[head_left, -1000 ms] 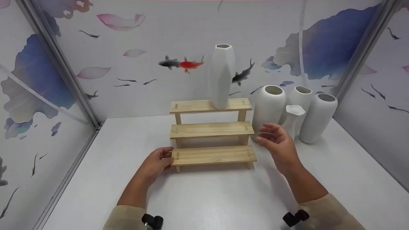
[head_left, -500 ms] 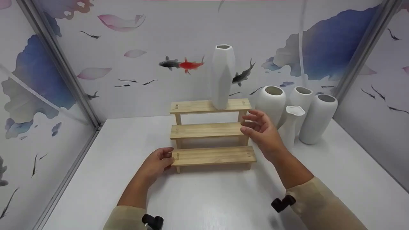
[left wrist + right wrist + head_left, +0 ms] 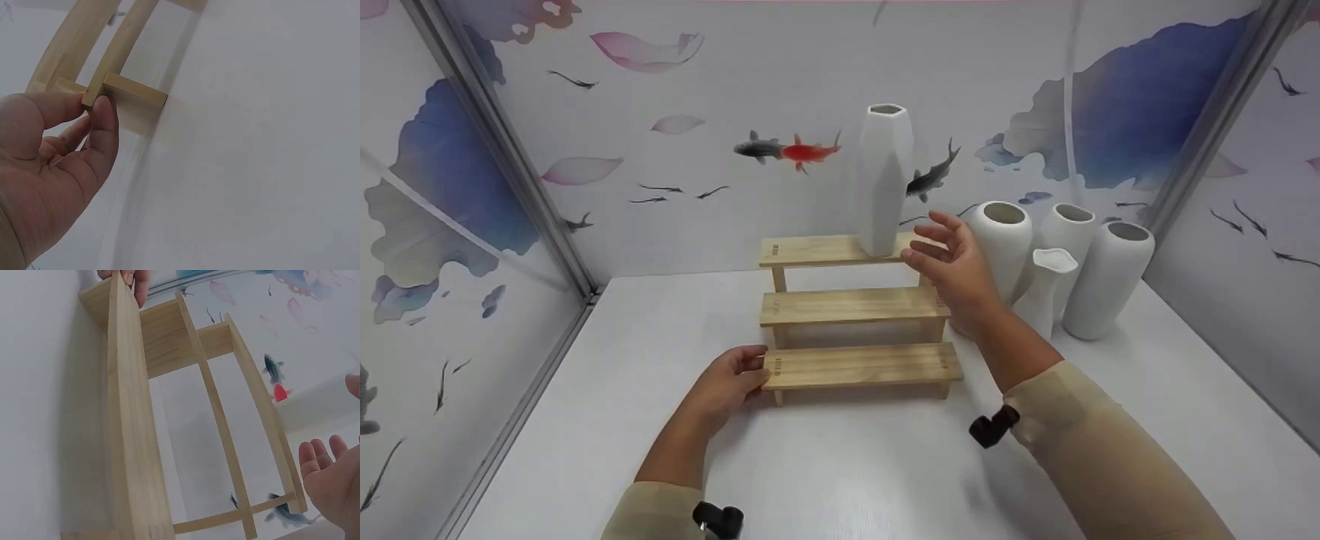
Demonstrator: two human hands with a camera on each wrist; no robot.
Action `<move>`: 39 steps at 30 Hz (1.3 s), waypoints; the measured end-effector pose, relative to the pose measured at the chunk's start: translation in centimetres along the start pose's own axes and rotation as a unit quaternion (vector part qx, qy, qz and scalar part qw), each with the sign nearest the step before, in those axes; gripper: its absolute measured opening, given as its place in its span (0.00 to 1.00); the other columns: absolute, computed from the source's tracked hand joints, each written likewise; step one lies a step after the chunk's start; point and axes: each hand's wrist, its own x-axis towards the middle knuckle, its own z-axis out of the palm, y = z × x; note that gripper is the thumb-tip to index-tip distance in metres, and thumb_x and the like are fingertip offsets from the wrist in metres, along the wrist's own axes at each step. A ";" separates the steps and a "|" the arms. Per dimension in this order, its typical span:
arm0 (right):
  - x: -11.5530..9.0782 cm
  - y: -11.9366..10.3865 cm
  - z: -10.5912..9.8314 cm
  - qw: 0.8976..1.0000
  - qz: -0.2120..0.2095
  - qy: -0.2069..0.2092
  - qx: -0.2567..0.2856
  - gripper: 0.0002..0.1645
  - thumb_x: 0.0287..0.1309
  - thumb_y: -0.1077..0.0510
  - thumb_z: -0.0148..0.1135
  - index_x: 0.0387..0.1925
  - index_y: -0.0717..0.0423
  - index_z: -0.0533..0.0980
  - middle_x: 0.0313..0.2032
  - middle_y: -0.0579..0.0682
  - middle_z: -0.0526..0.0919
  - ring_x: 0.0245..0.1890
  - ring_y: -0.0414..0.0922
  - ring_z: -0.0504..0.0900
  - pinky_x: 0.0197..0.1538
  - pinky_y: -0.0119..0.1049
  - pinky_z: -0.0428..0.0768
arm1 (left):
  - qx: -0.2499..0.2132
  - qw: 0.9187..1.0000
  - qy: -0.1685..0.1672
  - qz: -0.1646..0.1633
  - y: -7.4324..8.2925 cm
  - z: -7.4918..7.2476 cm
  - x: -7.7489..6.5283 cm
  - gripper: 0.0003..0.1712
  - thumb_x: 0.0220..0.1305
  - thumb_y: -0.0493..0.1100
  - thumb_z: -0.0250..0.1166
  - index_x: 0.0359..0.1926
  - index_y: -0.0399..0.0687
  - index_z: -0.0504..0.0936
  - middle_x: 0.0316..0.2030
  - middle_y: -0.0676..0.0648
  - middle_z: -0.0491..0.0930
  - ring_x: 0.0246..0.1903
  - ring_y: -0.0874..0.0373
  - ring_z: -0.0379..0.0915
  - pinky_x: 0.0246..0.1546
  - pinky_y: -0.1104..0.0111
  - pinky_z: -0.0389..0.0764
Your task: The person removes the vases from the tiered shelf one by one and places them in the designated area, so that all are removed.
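Observation:
A three-tier wooden display stand [image 3: 862, 366] stands in the middle of the white table. My left hand [image 3: 729, 384] pinches the left end of its lowest board; in the left wrist view the thumb and a finger press on either side of the board end [image 3: 94, 94]. On the top tier, right of centre, a tall faceted white vase [image 3: 883, 184] stands upright. Close to the right of that vase is my right hand [image 3: 960, 276], fingers loosely bent and apart, holding nothing. The hand hides the right end of the top board.
To the right of the stand, several white vases stand together: a wide one [image 3: 1003, 240], a slim one with a wavy rim [image 3: 1050, 281], and a tall one [image 3: 1110, 281] on the outside. Printed panels [image 3: 675, 225] enclose the table at the back and sides.
My right hand has moved left and up, from in front of the standing vases to beside the vase on the top tier. The left hand and the stand have stayed in place.

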 end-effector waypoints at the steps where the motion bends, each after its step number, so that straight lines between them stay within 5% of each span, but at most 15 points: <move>1: 0.3 -0.2 0.1 1.000 0.002 0.002 -0.004 0.50 0.62 0.59 0.77 0.79 0.48 0.60 0.72 0.56 0.72 0.73 0.55 0.75 0.73 0.43 0.79 | 0.000 1.000 0.001 -0.001 0.0 0.0 0.0 0.27 0.76 0.36 0.63 0.73 0.46 0.74 0.64 0.42 0.79 0.59 0.52 0.80 0.59 0.62 0.83; 5: 1.7 -0.7 0.5 1.000 0.002 0.007 -0.019 0.53 0.61 0.58 0.78 0.80 0.47 0.59 0.73 0.56 0.72 0.75 0.56 0.73 0.77 0.51 0.75 | -0.002 1.000 0.001 -0.002 0.0 0.0 0.1 0.27 0.76 0.35 0.63 0.73 0.46 0.75 0.63 0.42 0.79 0.58 0.53 0.80 0.58 0.63 0.84; 18: 4.5 -2.0 2.2 0.998 0.013 0.005 -0.065 0.65 0.55 0.52 0.84 0.84 0.37 0.52 0.76 0.50 0.70 0.76 0.52 0.74 0.75 0.54 0.77 | -0.007 1.000 -0.005 0.007 -0.1 0.0 0.0 0.27 0.76 0.35 0.63 0.73 0.46 0.74 0.65 0.41 0.78 0.59 0.51 0.79 0.59 0.62 0.81; 39: 5.0 -2.2 3.6 0.989 0.021 -0.002 -0.145 0.59 0.64 0.48 0.77 0.85 0.35 0.49 0.74 0.51 0.72 0.75 0.53 0.75 0.74 0.58 0.76 | -0.009 1.000 -0.001 -0.003 0.1 0.0 0.0 0.27 0.76 0.35 0.63 0.73 0.47 0.75 0.64 0.42 0.79 0.58 0.53 0.80 0.59 0.62 0.84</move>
